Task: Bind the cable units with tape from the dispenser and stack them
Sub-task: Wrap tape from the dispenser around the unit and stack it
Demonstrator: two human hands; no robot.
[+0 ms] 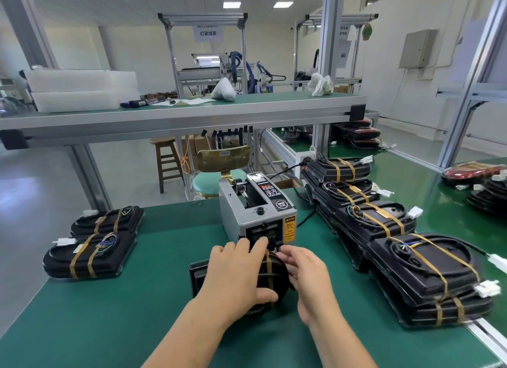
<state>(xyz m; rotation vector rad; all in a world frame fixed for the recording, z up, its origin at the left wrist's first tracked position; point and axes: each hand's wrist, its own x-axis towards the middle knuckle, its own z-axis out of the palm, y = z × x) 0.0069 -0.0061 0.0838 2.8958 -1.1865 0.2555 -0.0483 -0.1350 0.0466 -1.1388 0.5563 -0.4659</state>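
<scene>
My left hand [236, 271] is lying over the black cable unit [270, 277], fingers [242, 248] spreading across its top and thumb hooking its near side, so I'm gripping it. The unit is sitting mid-desk [123, 318], towards the near edge, just in front of the tape dispenser [258, 211]. A strip of brown tape [268, 262] is running over the unit. My right hand [308, 278] is coming in at the unit's right side, its fingers [285, 255] curling close together just by the dispenser's mouth; whether they're pinching tape I cannot tell. Two bound units [93, 244] are lying by the left edge, and taped stacks [406, 247] are lining the right edge.
</scene>
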